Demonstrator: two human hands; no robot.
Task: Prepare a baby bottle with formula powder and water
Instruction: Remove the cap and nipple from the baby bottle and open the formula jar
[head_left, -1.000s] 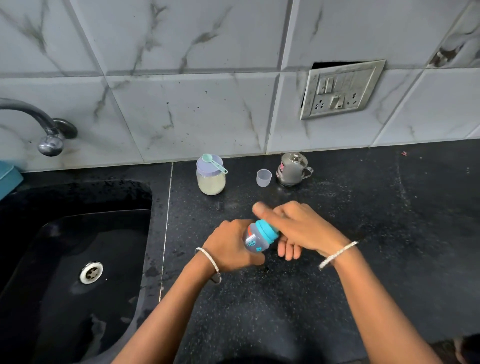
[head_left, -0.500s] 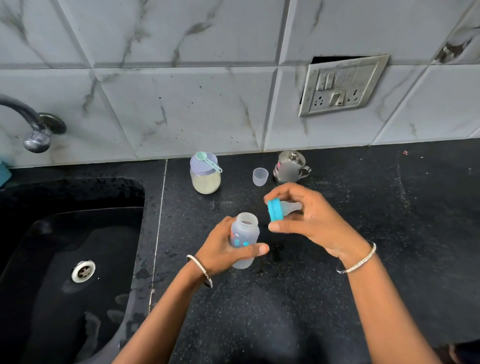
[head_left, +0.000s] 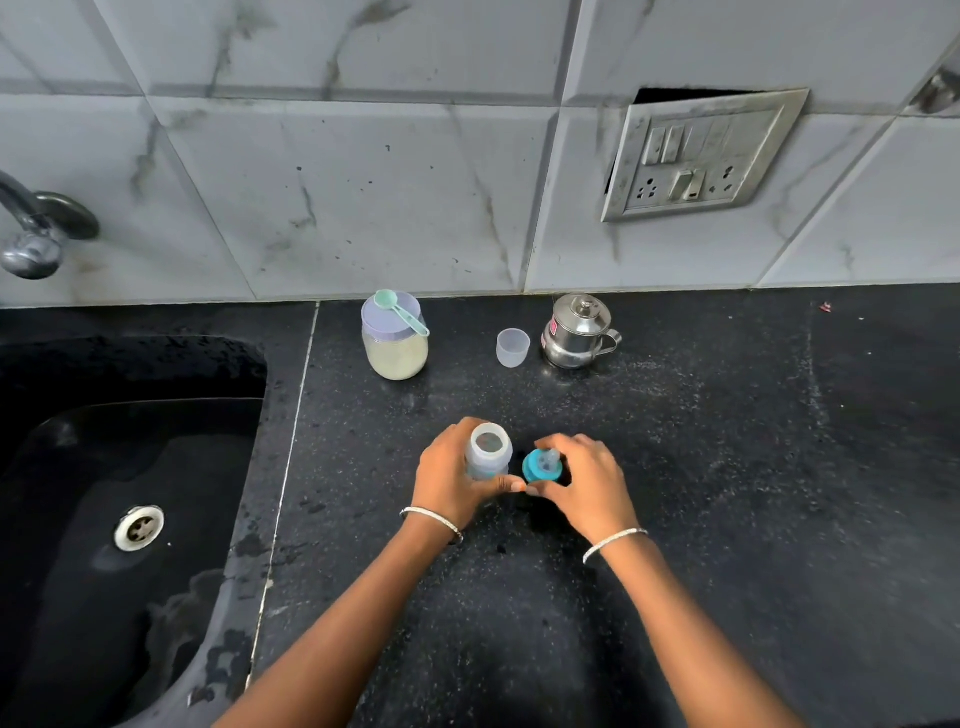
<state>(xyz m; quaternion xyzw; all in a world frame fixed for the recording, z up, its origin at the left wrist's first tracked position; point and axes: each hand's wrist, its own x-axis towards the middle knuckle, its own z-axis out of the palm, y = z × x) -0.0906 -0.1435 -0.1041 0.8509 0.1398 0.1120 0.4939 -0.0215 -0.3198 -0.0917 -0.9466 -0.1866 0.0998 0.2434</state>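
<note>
The baby bottle (head_left: 487, 451) stands upright on the black counter (head_left: 727, 467), its mouth uncovered, with my left hand (head_left: 449, 478) wrapped around its body. Just to its right, my right hand (head_left: 587, 483) holds the blue nipple cap (head_left: 541, 465) low at the counter, nipple pointing up. Behind them, near the wall, stands a jar of pale formula powder (head_left: 396, 347) with a lilac lid and a green scoop (head_left: 401, 312) lying on top. A small clear cup (head_left: 512, 347) and a lidded steel pot (head_left: 577, 332) stand to the jar's right.
A black sink (head_left: 130, 519) with a steel drain fills the left side, with a tap (head_left: 31, 234) above it on the tiled wall. A switch and socket plate (head_left: 696, 156) sits on the wall at the right.
My right hand unscrewed the blue nipple cap, lifted it off, then lowered it to the counter beside the bottle. My left hand set the bottle upright.
</note>
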